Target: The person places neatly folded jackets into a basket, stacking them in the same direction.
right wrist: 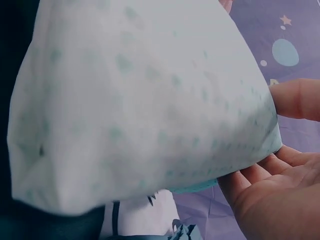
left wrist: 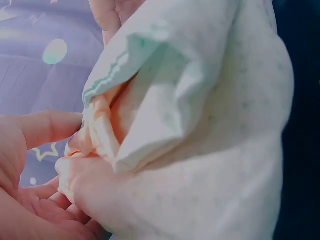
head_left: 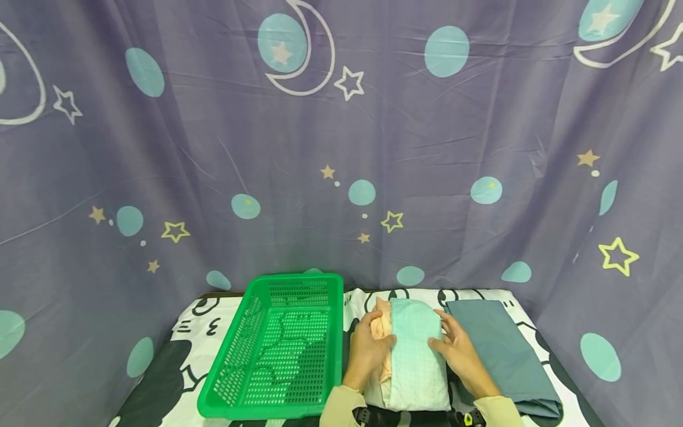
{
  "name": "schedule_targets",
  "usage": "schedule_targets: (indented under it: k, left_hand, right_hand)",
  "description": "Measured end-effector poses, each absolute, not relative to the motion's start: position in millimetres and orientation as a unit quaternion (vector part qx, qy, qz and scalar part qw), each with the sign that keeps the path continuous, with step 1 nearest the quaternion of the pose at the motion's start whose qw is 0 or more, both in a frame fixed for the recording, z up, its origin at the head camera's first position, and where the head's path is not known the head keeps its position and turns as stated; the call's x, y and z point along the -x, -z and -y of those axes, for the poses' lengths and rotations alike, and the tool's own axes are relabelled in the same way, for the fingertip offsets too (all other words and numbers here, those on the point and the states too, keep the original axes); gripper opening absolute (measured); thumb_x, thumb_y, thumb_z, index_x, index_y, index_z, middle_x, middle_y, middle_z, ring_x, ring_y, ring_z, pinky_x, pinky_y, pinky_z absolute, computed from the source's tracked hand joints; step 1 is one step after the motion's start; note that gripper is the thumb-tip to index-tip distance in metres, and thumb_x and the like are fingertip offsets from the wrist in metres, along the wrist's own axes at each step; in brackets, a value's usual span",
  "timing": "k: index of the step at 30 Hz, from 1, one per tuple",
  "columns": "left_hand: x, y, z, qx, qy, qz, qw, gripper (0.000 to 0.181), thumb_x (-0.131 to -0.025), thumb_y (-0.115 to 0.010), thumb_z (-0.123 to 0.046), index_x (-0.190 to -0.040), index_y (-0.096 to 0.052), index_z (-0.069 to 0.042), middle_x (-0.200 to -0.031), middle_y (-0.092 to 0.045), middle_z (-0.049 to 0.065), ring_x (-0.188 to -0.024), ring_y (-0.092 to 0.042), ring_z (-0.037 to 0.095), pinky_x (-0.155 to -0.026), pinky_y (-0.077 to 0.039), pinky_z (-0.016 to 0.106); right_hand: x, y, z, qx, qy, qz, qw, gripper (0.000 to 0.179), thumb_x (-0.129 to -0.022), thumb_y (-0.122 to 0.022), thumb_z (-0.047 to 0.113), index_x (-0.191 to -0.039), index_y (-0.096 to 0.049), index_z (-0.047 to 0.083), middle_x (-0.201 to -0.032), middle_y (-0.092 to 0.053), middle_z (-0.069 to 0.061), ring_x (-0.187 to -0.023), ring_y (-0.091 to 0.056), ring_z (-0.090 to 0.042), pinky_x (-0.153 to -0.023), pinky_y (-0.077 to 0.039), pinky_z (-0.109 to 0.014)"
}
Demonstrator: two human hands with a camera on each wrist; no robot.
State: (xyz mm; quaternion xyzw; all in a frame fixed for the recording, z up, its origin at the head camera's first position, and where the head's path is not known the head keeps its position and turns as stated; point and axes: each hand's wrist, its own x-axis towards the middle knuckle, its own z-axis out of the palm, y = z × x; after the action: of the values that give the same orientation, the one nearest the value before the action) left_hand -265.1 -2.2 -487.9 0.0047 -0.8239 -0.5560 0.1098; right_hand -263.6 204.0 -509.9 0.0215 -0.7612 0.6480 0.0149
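Observation:
A folded cloth (head_left: 418, 356), mint green on top with a peach layer along its left side, is held up between both hands. My left hand (head_left: 369, 347) pinches the left edge, its thumb over the peach layer and its fingers behind. In the left wrist view the peach layer (left wrist: 97, 127) shows tucked inside a fold of the pale cloth (left wrist: 220, 165). At the opposite edge my right hand (head_left: 460, 351) grips with thumb on top. Its fingers (right wrist: 257, 172) lie under the cloth's corner in the right wrist view, where the pale side has green specks.
To the left stands a green plastic basket (head_left: 217, 388) with perforated walls. A folded grey-blue cloth (head_left: 504, 350) lies right of the hands on the black-and-white patterned cover (head_left: 205, 323). A purple curtain (head_left: 299, 142) with moons and stars hangs behind.

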Motion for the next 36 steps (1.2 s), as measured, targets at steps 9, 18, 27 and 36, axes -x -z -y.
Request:
schedule_targets:
  k: [9, 18, 27, 36]
  left_hand:
    - [265.8, 475.3, 8.0, 0.000, 0.572, 0.813, 0.106, 0.056, -0.073, -0.085, -0.005, -0.127, -0.069, -0.011, -0.124, -0.072, 0.015, -0.114, -0.067, 0.029, -0.098, -0.054, 0.049]
    - [264.2, 464.2, 12.6, 0.019, 0.571, 0.813, 0.111, 0.056, -0.075, -0.085, -0.007, -0.128, -0.069, -0.011, -0.128, -0.071, 0.015, -0.121, -0.064, 0.032, -0.101, -0.053, 0.052]
    - [264.2, 447.2, 20.5, 0.039, 0.571, 0.814, 0.094, 0.057, -0.078, -0.085, -0.008, -0.132, -0.067, -0.010, -0.126, -0.072, 0.016, -0.116, -0.067, 0.028, -0.095, -0.057, 0.044]
    - [264.1, 439.2, 33.6, 0.058, 0.591, 0.801, 0.080, 0.057, -0.082, -0.084, -0.008, -0.135, -0.063, -0.007, -0.131, -0.068, 0.019, -0.120, -0.064, 0.028, -0.094, -0.057, 0.042]
  right_hand:
    - [261.9, 496.4, -203.5, -0.033, -0.639, 0.768, 0.012, 0.070, -0.096, -0.063, 0.002, -0.158, -0.032, 0.012, -0.158, -0.041, -0.024, -0.136, -0.053, -0.042, -0.097, -0.052, -0.040]
    - [259.5, 482.8, -203.3, -0.054, -0.644, 0.763, 0.014, 0.070, -0.097, -0.062, 0.001, -0.158, -0.030, 0.009, -0.159, -0.040, -0.025, -0.134, -0.055, -0.040, -0.094, -0.052, -0.031]
    - [259.6, 471.7, -202.6, -0.073, -0.643, 0.762, 0.016, 0.071, -0.097, -0.062, 0.000, -0.159, -0.029, 0.007, -0.162, -0.035, -0.026, -0.134, -0.055, -0.040, -0.095, -0.051, -0.030]
    - [258.8, 456.1, -196.8, -0.094, -0.633, 0.769, 0.013, 0.069, -0.098, -0.063, 0.004, -0.159, -0.032, 0.014, -0.163, -0.033, -0.024, -0.137, -0.053, -0.042, -0.101, -0.050, -0.041]
